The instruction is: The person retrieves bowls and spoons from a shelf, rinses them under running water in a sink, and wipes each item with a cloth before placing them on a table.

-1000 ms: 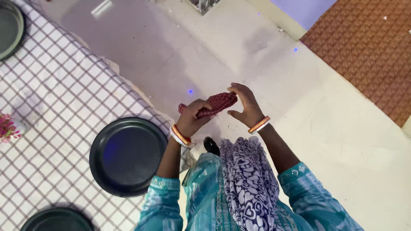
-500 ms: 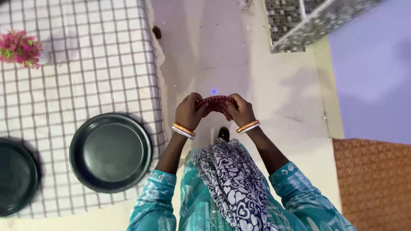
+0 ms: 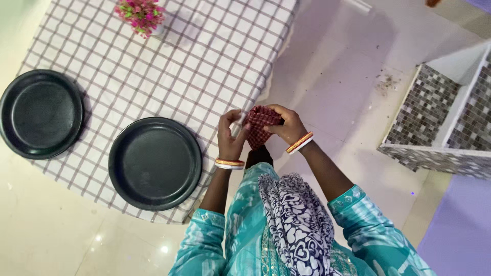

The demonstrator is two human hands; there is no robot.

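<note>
I hold a small red checked cloth (image 3: 258, 127) in front of my body, just past the edge of the table. My right hand (image 3: 286, 125) pinches its upper right part. My left hand (image 3: 230, 137) touches its left side with the fingers spread along it. Both wrists wear orange and white bangles. A dark round plate (image 3: 155, 163) lies on the checked tablecloth (image 3: 204, 66) just left of my left hand.
A second dark plate (image 3: 40, 113) lies at the table's left end. A small pot of pink flowers (image 3: 140, 14) stands at the table's far side. A tiled white shelf unit (image 3: 445, 120) stands on the floor to the right.
The view has swung, so the table now lies further right and both plates show. Both hands stay on the cloth, which now hangs folded lower between them.
</note>
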